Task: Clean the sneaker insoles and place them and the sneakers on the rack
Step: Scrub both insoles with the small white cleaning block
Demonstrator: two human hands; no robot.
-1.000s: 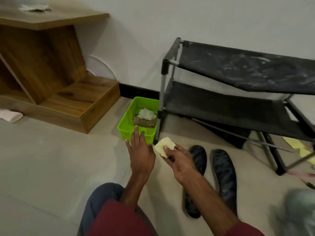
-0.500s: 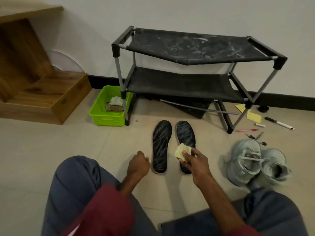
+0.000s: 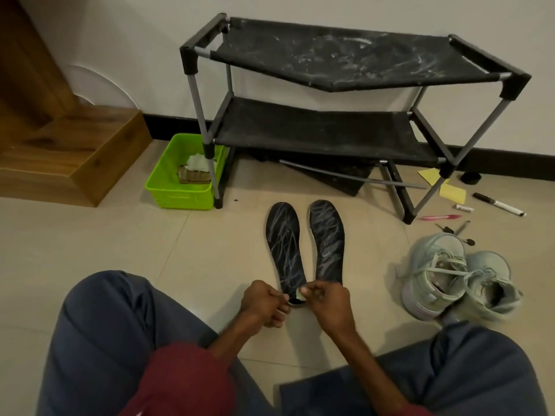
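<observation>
From the head camera, two dark insoles lie flat and side by side on the pale tiled floor, toes pointing at the rack, heels toward the person; the left insole has its heel between both hands, and the right insole lies just beside it, untouched. The left hand is curled, thumb and fingers seemingly pinching that heel edge; the right hand is curled too, pinching a small pale wipe against the same heel.

Each insole is a thin, long tongue shape, black with pale grey streaks, and probably light, soft foam that bends easily; taken by one end it would likely droop, so pinning the heel and wiping away toward the toe looks sensible, and lifting by the edges near the middle would keep it flat. The wipe looks thin and limp, easy to bunch up.

The sneakers stand close together to the right, pale mint knit or mesh with loose laces; likely light and squashy at the collar, best taken by the heel. The rack has two sagging black fabric shelves, smeared with whitish dust, on grey metal tubes. A glossy green plastic basket sits at its left leg; a marker lies off to the right.
</observation>
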